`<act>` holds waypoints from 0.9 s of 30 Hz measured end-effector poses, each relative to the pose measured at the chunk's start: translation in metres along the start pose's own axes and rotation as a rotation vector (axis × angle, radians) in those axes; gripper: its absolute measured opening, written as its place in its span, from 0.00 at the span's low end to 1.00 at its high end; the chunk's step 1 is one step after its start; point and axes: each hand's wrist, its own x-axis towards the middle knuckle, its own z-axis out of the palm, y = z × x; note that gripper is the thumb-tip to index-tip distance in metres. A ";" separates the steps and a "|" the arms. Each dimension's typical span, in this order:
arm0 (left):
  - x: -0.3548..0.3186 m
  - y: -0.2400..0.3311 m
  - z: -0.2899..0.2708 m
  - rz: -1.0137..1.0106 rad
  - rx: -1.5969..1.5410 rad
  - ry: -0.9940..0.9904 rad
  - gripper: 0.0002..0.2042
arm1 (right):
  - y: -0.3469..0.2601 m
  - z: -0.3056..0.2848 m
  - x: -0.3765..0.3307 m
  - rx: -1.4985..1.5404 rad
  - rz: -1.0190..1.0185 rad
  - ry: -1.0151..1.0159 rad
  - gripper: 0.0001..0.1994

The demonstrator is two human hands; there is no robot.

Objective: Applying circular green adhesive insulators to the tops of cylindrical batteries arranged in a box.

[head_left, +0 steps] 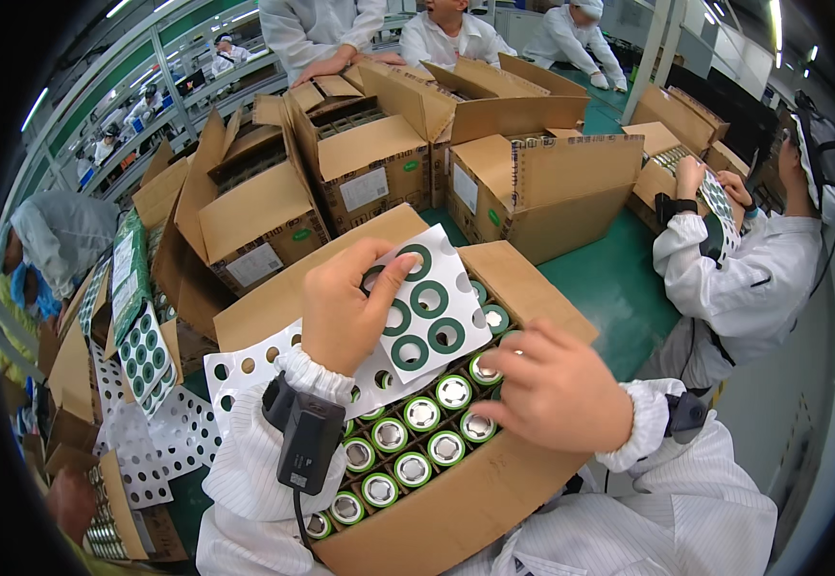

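My left hand (348, 305) pinches a white backing sheet with dark green ring stickers (464, 309) between thumb and fingers, above an open cardboard box (465, 494). Rows of cylindrical battery cells (422, 414) with bright green sleeves stand upright inside it, metal ends up, in a divider grid. Over the right part of these rows hovers my right hand (566, 394), thumb and fingers apart. Its fingertips are close to the cell tops; whether they touch one I cannot tell. Some cells at the far right end (495, 318) carry dark green rings. The sheet hides other cells.
A punched white sheet (230, 376) lies under my left wrist. More open cartons (369, 158) crowd the green table (609, 288) behind. Ring sheets (146, 360) and perforated waste sheets (182, 432) sit at left. A co-worker (753, 259) handles another sheet at right; others stand across.
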 end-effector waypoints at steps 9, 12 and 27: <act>-0.001 0.000 -0.001 0.010 -0.001 -0.006 0.09 | 0.034 0.004 0.045 0.040 0.171 0.322 0.08; 0.000 0.000 0.002 0.030 0.001 -0.011 0.09 | 0.041 0.007 0.061 0.016 0.154 0.381 0.09; -0.002 0.002 -0.006 0.049 -0.075 -0.063 0.10 | 0.037 0.025 0.076 0.191 0.212 0.478 0.07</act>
